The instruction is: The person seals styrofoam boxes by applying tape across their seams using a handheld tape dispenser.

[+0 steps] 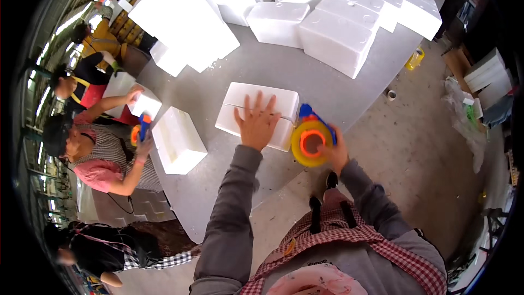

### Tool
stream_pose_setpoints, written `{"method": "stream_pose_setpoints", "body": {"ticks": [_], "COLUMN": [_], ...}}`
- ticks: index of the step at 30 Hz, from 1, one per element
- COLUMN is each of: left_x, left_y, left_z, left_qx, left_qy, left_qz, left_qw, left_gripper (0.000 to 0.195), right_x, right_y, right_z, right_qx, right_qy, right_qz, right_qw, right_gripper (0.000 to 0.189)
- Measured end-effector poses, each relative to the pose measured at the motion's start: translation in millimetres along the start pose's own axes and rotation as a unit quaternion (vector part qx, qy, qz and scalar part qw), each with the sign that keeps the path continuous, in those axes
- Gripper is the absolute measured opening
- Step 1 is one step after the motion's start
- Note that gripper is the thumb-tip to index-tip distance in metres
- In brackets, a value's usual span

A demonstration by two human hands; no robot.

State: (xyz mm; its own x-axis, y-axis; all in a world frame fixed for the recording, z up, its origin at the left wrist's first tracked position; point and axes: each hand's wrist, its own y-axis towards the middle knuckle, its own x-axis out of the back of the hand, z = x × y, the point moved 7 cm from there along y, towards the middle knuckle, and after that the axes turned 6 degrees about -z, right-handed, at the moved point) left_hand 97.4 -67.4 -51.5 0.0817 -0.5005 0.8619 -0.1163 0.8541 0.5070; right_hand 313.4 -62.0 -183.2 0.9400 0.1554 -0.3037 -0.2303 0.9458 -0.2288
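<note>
A white foam box (231, 115) lies on the grey metal table (229, 172) in front of me, a seam running along its length. My left hand (258, 125) presses flat on its top with the fingers spread. In my right hand (338, 149) is a tape dispenser (306, 111) with a blue frame. It carries a wide roll of yellow tape (299, 155) on an orange hub. The dispenser's front end is at the right end of the box; whether tape touches the foam cannot be made out.
Many white foam boxes (335, 28) crowd the table's far side. A single foam box (174, 143) stands left. Beside it a co-worker (110, 151) holds another tape dispenser (143, 127) and a small box (146, 104). A yellow tape roll (415, 58) and an empty core (391, 95) lie on the floor.
</note>
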Motion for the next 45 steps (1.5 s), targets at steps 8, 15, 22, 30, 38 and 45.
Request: {"method": "stream_pose_setpoints", "body": {"ticks": [8,15,22,30,38,45], "left_x": [-20.5,-11.8,32.5,2.1,-150.6,-93.9], "left_y": [4.1,-19.3,-57.3,-12.1,-19.4,25.6], "left_z": [-3.7,34.4,-21.8,56.1,219.9,190.8], "left_qx": [0.028,0.045,0.484,0.397,0.333,0.201], "left_qy": [-0.053,-0.082,-0.719,-0.769,-0.51,-0.253], "left_qz": [0.025,-0.003,0.199,0.152,0.184,0.062], "left_qw": [0.998,0.996,0.457,0.478,0.771,0.944], "left_gripper": [0.04,0.036,0.022,0.019,0.017,0.035], "right_x": [-45.1,-78.9,-36.7,-131.7,-158.3,-153.4], "right_y": [-89.6,-51.3,-26.6,-7.8,6.6,22.4], "right_z": [-18.6,47.9,163.3,184.5,198.3,196.7], "right_qx": [-0.103,0.028,0.371,0.419,0.337,0.307], "right_qy": [-0.068,-0.244,-0.321,-0.431,-0.557,-0.6], "right_qz": [0.225,0.328,0.176,0.214,0.167,0.192], "right_qw": [0.966,0.912,0.853,0.77,0.74,0.714], "right_gripper": [0.069,0.064,0.062,0.066,0.064,0.063]}}
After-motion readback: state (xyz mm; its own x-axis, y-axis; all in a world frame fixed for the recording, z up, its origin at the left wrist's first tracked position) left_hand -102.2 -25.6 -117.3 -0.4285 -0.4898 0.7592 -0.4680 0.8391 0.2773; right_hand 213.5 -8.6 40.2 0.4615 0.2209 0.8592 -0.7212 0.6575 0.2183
